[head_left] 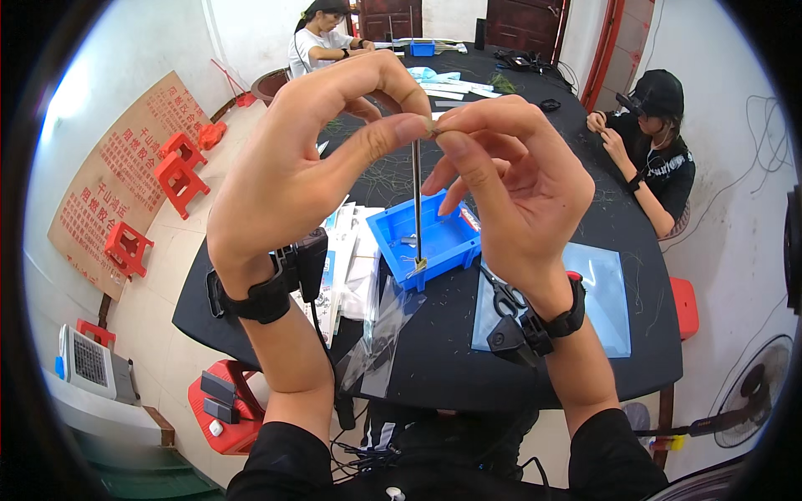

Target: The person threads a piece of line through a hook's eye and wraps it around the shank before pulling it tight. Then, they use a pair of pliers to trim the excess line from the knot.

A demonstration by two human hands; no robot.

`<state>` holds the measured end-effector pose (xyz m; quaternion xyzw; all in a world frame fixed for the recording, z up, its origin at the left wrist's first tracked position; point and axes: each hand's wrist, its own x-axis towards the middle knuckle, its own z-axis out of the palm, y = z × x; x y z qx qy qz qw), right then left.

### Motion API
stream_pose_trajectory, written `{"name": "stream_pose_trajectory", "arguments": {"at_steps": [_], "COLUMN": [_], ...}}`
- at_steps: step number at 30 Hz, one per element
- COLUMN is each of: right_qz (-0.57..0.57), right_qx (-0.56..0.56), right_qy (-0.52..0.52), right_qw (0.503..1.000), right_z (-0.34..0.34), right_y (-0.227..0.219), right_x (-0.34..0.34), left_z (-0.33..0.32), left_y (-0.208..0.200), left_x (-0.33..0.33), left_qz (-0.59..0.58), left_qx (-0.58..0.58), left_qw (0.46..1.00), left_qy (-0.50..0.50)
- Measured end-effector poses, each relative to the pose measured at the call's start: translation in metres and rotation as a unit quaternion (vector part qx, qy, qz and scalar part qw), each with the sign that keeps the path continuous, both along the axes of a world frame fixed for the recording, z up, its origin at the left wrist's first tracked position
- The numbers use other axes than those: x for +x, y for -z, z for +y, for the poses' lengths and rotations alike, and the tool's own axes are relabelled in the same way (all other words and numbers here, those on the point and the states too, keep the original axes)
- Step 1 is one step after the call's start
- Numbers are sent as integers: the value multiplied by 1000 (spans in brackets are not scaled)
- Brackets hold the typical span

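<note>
Both my hands are raised and meet at the top of a thin upright metal rod [417,196]. My left hand [292,159] pinches with thumb and forefinger, and my right hand [535,179] pinches right beside it. Something tiny sits between the fingertips, too small to name. The rod's lower end is held by a small clip [416,266] at the near edge of a blue plastic tray [388,242]. A few small pieces lie inside the tray. Black straps with small devices are around both my wrists.
Black-handled scissors [505,298] lie on a light blue sheet [600,292] at the right. Papers and clear plastic sleeves [372,355] lie left of the tray. Two people [660,142] sit farther along the black table [451,351]. Red stools [180,179] and a fan [752,392] stand around.
</note>
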<state>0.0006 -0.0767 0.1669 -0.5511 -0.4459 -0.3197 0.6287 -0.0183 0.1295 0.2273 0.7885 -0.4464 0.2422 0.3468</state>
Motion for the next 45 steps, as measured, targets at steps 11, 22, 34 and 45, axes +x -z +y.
{"name": "stream_pose_trajectory", "arguments": {"at_steps": [11, 22, 34, 45], "right_qz": [41, 85, 221, 235], "right_qx": [-45, -53, 18, 24], "right_qy": [52, 53, -110, -142], "right_qw": [997, 994, 969, 961], "right_z": [-5, 8, 5, 4], "right_y": [-2, 6, 1, 1], "right_x": [-3, 5, 4, 5], "left_z": [-1, 3, 0, -2], "left_y": [1, 0, 0, 0], "left_x": [-2, 1, 4, 1], "left_qz": [-3, 65, 16, -29], "left_qx": [-10, -42, -43, -24], "left_qw": [999, 996, 998, 997], "left_qy": [-36, -40, -45, -60]}}
